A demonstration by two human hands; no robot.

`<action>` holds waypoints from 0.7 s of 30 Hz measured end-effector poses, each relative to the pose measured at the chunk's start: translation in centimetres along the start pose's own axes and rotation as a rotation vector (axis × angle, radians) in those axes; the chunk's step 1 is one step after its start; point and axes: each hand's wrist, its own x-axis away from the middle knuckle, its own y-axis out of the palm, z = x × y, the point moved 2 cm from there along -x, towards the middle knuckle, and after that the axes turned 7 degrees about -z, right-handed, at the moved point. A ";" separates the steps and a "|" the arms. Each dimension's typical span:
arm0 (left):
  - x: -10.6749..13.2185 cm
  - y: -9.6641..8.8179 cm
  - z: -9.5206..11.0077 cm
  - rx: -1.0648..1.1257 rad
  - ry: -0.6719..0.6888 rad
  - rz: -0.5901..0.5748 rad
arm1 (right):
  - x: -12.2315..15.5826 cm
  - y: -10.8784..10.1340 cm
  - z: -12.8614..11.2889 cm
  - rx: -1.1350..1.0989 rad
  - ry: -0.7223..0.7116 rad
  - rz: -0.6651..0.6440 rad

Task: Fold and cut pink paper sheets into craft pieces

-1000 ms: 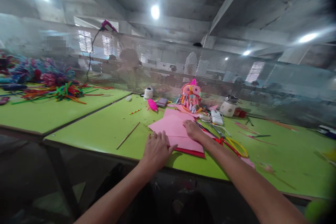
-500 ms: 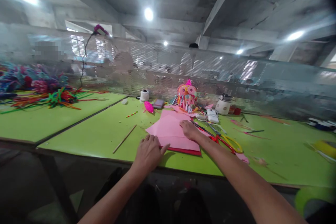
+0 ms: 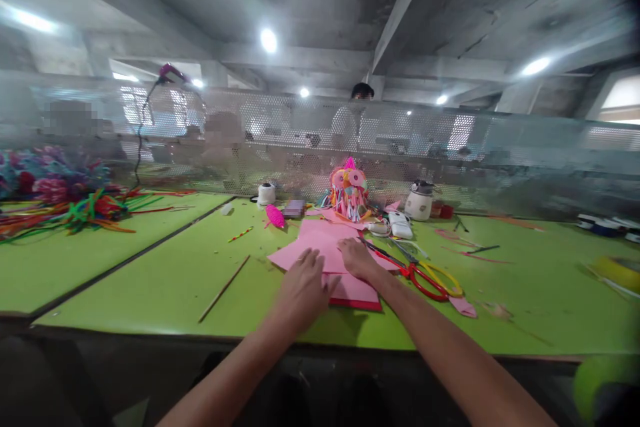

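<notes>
Several pink sheets point(image 3: 320, 238) lie stacked and askew on the green table, with a red sheet point(image 3: 357, 305) showing beneath their near edge. My left hand point(image 3: 306, 287) is over the left near part of the stack, palm down, fingers stretched out and slightly blurred. Whether it touches the paper I cannot tell. On the right side of the pink paper rests my right hand point(image 3: 356, 258), fingers laid on the top sheet, holding nothing. Scissors with red handles point(image 3: 427, 282) and a pair with yellow handles point(image 3: 447, 280) lie right of the stack.
Behind the paper stands an owl-like figure point(image 3: 349, 190) with paper strips. A pink bundle point(image 3: 275, 216), a white spool point(image 3: 267, 195) and a thin stick point(image 3: 225, 288) lie left. At the right back is a white bottle-like container point(image 3: 419, 201). A perforated screen point(image 3: 290, 123) borders the table.
My left hand has moved from the paper's left edge rightward over the sheets. My right hand stays on the paper. The view has shifted slightly.
</notes>
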 end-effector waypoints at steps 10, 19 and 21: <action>-3.4 2.3 -0.7 0.276 0.341 -0.338 | 6.0 -7.1 2.9 -0.051 -0.112 -0.201; -6.6 3.4 -4.4 0.514 0.497 -0.383 | 14.5 -6.3 3.9 -0.019 -0.418 -0.179; -6.5 3.3 -4.2 0.494 0.450 -0.318 | 14.2 -5.8 3.2 -0.015 -0.469 -0.151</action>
